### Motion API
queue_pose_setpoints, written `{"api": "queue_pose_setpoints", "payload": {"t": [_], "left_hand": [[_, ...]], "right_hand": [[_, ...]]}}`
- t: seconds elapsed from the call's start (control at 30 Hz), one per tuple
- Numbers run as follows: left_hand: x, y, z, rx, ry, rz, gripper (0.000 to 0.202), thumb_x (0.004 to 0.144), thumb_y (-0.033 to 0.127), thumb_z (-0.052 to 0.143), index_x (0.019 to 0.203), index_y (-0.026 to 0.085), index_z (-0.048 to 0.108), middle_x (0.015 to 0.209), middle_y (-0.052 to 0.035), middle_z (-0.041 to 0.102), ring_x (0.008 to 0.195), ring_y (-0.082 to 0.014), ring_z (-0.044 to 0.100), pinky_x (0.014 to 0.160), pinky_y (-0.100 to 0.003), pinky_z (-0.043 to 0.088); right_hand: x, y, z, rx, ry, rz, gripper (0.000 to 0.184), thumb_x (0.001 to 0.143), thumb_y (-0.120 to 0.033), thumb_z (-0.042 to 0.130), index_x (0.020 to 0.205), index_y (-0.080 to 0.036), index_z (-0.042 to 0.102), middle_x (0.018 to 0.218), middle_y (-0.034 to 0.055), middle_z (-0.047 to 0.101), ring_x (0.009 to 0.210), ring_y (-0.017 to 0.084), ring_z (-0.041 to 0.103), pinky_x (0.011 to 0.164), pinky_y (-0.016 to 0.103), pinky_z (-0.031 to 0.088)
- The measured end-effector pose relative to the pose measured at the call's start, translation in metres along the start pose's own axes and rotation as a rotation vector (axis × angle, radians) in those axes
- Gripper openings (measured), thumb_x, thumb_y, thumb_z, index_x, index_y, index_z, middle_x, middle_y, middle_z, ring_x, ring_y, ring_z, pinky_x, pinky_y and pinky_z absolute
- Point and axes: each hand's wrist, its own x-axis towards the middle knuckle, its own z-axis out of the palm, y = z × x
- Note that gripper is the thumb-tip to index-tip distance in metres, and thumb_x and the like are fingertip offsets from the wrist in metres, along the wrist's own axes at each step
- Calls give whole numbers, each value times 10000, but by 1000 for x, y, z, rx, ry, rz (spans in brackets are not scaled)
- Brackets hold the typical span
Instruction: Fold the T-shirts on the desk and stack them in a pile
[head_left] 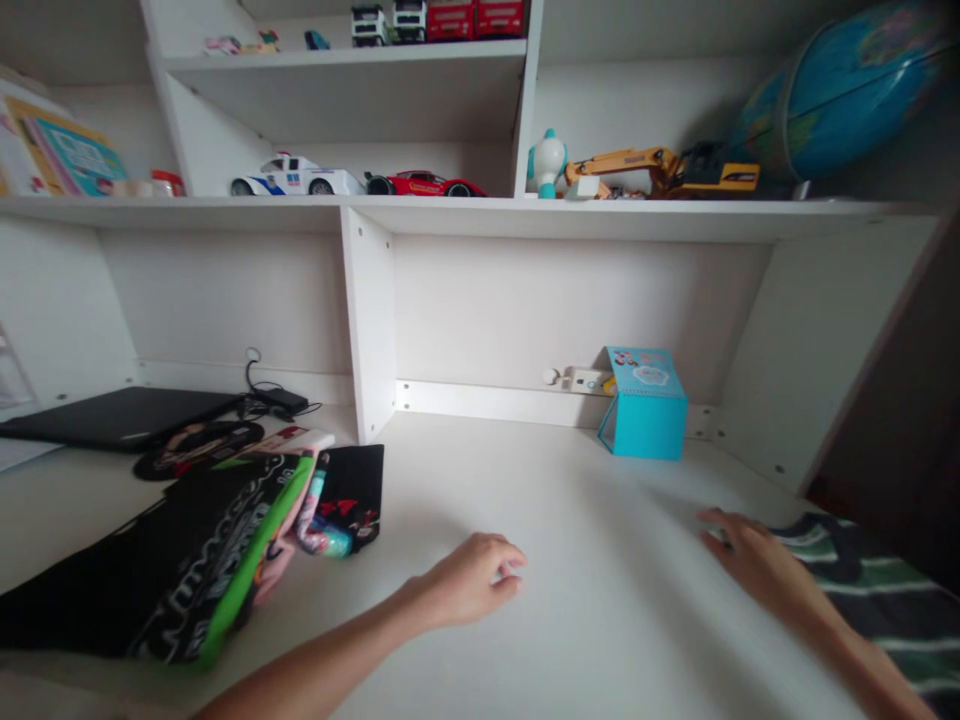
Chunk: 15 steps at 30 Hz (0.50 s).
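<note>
The blue calendar [646, 425] stood like a little tent near the back of the white surface [555, 480]. In front of it and to its left was the left hand [474, 580]. Its fingers were curled in, with a small gap between the thumb and the pointing finger, and I saw nothing in them. In front of the calendar and to its right was the right hand [750, 555], a bit blurry. Its fingers were bent a little and apart from the thumb, and nothing showed in them. The striped cloth [885, 580], green and dark with pale lines, lay in front of the calendar and to its right, partly behind that hand (I could not tell if the two were touching). Well to the left of the calendar was the black cloth [202, 560], with a bright green edge and white letters. A flat black laptop [120, 415] lay even farther left of the calendar. Higher than the calendar, on a shelf [637, 208], sat a yellow toy digger [667, 172]. A big blue globe [855, 90] was up and to the calendar's right, and a red toy car [424, 184] was up and to its left.
</note>
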Motion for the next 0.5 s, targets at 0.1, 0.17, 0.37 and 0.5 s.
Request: {"api": "queue_pose_setpoints", "payload": {"t": [0.1, 0.17, 0.37, 0.5], "left_hand": [[-20, -14, -2, 87, 68, 31, 169, 760, 120, 471, 787, 159, 634, 765, -23, 627, 657, -110, 566, 639, -188, 418], [-28, -17, -3, 129, 129, 58, 165, 768, 121, 451, 736, 167, 606, 721, -6, 597, 619, -97, 532, 597, -180, 389], [-37, -12, -23, 135, 424, 194, 149, 724, 133, 418, 586, 183, 393, 549, 26, 425, 515, -95, 403, 513, -217, 290], [-40, -16, -36, 114, 602, 178, 211, 807, 165, 341, 598, 193, 325, 548, 21, 374, 528, -106, 386, 516, -239, 265]], "right_hand": [[25, -127, 14, 107, -292, -184, 289, 833, -262, 324, 854, -200, 605, 877, 87, 648, 813, 200, 599, 756, 317, 426], [40, -209, 24, 161, -411, -291, 245, 822, -206, 372, 824, -189, 616, 848, 84, 647, 803, 191, 594, 724, 294, 411], [79, -360, 72, 320, -530, -400, 137, 807, -226, 509, 819, -180, 637, 820, 35, 653, 778, 143, 592, 676, 232, 409], [88, -413, 104, 370, -586, -346, 279, 847, -396, 494, 932, -149, 592, 901, 38, 617, 807, 141, 580, 725, 305, 463]]}}
